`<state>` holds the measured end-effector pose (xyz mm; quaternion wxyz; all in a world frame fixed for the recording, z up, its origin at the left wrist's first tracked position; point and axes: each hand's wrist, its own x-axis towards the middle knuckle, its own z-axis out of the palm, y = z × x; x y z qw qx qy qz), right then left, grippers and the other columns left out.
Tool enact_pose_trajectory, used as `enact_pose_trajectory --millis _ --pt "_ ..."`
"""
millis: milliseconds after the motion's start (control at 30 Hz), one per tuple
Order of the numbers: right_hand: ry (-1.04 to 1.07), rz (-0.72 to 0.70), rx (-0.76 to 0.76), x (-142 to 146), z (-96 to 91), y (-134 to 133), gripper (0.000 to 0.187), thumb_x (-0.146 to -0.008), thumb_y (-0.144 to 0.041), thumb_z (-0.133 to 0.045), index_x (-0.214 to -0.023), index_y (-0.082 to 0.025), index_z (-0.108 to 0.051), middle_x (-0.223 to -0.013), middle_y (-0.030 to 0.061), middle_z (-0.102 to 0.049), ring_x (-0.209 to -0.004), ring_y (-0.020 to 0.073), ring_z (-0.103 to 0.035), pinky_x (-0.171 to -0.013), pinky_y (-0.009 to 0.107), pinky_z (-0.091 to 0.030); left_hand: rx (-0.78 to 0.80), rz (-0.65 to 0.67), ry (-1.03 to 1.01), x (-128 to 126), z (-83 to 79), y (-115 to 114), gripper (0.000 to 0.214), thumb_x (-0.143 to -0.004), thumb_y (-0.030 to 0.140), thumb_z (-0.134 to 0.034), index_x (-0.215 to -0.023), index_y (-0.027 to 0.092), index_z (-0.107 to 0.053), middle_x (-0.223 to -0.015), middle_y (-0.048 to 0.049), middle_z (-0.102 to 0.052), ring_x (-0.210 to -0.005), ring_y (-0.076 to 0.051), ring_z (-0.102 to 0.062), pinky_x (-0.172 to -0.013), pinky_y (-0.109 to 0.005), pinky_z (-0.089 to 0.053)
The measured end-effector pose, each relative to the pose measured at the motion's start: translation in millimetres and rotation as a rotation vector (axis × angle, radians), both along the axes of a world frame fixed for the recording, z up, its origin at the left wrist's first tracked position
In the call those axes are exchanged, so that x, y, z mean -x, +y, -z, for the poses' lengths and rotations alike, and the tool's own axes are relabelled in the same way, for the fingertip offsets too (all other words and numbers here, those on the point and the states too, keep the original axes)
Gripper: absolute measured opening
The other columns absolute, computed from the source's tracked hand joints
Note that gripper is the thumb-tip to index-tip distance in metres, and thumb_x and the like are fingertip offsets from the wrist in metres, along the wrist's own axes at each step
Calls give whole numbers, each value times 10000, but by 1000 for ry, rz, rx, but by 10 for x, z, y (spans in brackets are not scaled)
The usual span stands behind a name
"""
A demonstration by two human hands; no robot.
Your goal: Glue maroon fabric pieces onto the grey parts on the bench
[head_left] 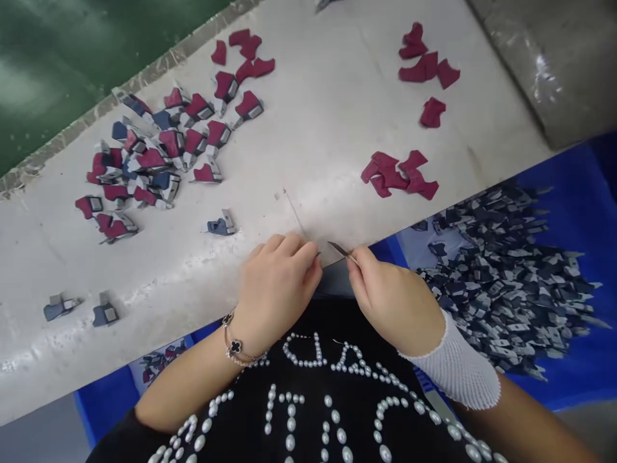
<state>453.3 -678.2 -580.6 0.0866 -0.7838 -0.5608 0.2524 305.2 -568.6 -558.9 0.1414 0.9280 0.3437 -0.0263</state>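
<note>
At the lower middle of the frame, the right hand (391, 303) pinches a small blade (340, 250) in a narrow grip, just beside the left hand (278, 289), whose curled fingers may hold something too small to tell. Both rest at the desk (308, 128) edge. Red-and-navy fabric pieces (144, 154) lie upper left, plain red pieces (414, 71) upper right.

A black top (308, 386) carries white pearl beads (290, 418) set in letter shapes. A thin gold chain bracelet (227, 337) with a black clover charm (235, 348) circles the wrist of the left hand (278, 292). A white mesh sleeve (456, 366) covers the right forearm (520, 418) just above the right hand (395, 302).
</note>
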Motion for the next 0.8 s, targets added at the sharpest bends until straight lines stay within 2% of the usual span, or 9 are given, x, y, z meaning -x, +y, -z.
enact_pose_trajectory --millis 100,300,433,800 --pt "-48 -41 -46 33 24 -15 269 -1006 -263 -371 -909 -136 -587 -545 2 -534 -446 141 -477 -473 209 -112 21 7 16 -27 -11 18 194 -946 269 -529 -771 209 -589 -784 11 -606 -703 -154 -552 -617 -308 -400" --pt "-87 -73 -110 66 10 32 241 -1003 -234 -399 -850 -142 -560 -524 -21 -514 -429 144 -508 -455 202 -159 24 10 -8 -24 3 26 132 -947 269 -538 -885 230 -648 -813 17 -622 -700 -151 -556 -604 -302 -392" --pt "-98 -85 -124 58 4 27 255 -997 -230 -413 -771 -154 -504 -495 -33 -469 -398 135 -472 -437 201 -154 16 38 -8 -30 2 29 175 -958 267 -521 -818 216 -613 -843 15 -645 -715 -150 -561 -619 -303 -400" --pt "-96 -53 -138 73 40 -43 243 -1001 -228 -401 -785 -158 -489 -511 -39 -467 -410 127 -479 -426 210 -175 -41 103 34 -93 -31 25 233 -950 250 -521 -721 211 -532 -784 17 -629 -674 -155 -522 -582 -313 -386"
